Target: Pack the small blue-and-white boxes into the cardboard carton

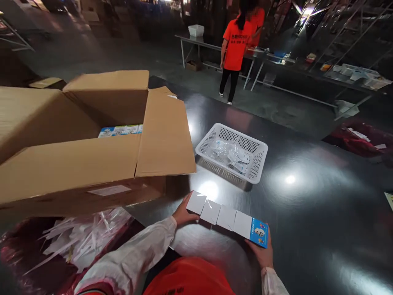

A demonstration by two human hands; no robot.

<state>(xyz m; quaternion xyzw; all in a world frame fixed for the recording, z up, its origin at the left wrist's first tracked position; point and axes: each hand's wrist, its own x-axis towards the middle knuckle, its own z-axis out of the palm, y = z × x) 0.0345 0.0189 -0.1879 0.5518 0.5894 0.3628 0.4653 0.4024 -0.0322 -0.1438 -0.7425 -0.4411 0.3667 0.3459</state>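
Between my two hands is a row of small cardboard boxes (226, 216), pressed side by side just over the dark table. Several turn plain white faces up; the one at the right end shows a blue printed face (258, 232). My left hand (183, 213) is closed on the left end of the row, thumb along the near side. Around the blue end, my right hand (263, 250) grips with its fingers mostly hidden behind the box. Whether the row touches the table I cannot tell.
A large open carton (166, 135) with blue-and-white boxes (119, 130) inside stands at left. Beyond the row sits a white perforated basket (260, 166) holding clear plastic packets. A dark red bag of white scraps (89, 241) lies lower left. People in orange shirts (236, 43) stand by a far table.
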